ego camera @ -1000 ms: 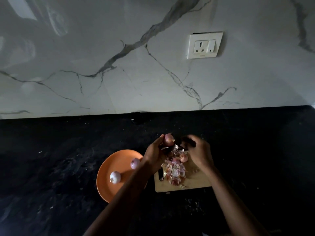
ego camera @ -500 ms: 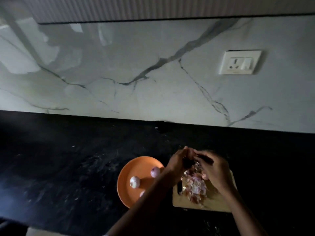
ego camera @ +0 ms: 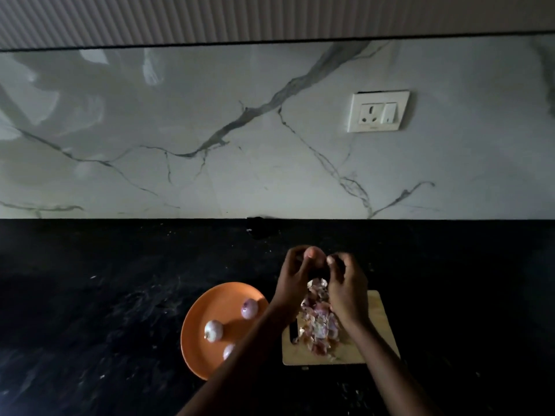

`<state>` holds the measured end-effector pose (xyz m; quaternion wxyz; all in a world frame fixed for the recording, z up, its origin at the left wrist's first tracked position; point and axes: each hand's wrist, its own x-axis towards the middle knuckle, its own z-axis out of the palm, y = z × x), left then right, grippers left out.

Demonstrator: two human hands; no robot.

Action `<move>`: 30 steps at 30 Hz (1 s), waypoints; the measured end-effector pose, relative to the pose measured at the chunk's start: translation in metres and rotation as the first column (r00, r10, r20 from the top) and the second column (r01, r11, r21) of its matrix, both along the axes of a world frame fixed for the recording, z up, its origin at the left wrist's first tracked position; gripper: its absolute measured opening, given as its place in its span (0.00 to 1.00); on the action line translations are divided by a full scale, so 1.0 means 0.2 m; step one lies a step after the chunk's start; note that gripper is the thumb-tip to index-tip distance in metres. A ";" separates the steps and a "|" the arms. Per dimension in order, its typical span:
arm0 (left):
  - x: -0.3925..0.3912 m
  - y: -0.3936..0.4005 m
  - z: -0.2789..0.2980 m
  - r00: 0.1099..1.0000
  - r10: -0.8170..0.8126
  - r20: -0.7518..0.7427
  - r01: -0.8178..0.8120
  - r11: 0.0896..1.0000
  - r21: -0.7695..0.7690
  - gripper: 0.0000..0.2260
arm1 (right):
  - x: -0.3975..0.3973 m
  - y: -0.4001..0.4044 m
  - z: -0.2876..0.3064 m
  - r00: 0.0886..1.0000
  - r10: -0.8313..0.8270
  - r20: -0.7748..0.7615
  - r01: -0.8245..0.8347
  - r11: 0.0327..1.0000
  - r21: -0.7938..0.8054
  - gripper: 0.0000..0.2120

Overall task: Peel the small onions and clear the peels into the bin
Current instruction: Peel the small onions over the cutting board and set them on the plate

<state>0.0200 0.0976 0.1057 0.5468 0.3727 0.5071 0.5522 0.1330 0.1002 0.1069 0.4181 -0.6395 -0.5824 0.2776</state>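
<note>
Above peels (ego camera: 319,325), left hand (ego camera: 292,282) grips onion (ego camera: 313,255) w/ right hand (ego camera: 347,285) pinching it.

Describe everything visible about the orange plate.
The plate is round, shallow, plain orange, and looks like smooth plastic or melamine. It lies flat on the black counter, just left of the wooden board. Three small peeled onions rest on it: one near the far side, one near the middle, one partly hidden by the left forearm, which crosses above its near right edge.
</note>
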 end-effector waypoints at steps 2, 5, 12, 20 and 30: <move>-0.01 0.00 0.01 0.998 -0.020 0.062 0.021 1.000 -0.023 0.10 | 0.00 0.01 0.00 0.992 -0.022 -0.125 0.001 0.987 -0.163 0.20; -0.01 -0.01 0.04 0.984 -0.058 0.170 0.067 0.997 -0.049 0.12 | 0.04 0.02 0.00 0.956 -0.014 -0.291 -0.036 0.985 -0.166 0.23; -0.02 -0.01 0.08 0.952 -0.116 0.283 0.155 0.981 -0.118 0.16 | 0.15 0.01 0.04 0.946 0.273 -0.176 -0.265 0.962 0.067 0.10; -0.01 -0.02 0.06 0.929 -0.157 0.336 0.233 0.952 -0.197 0.25 | 0.13 -0.02 0.03 0.973 0.222 -0.059 -0.207 0.959 0.194 0.06; -0.03 -0.02 0.02 0.957 -0.181 0.226 0.234 0.943 -0.238 0.29 | 0.15 -0.01 0.05 0.945 0.304 0.118 -0.324 0.911 0.255 0.09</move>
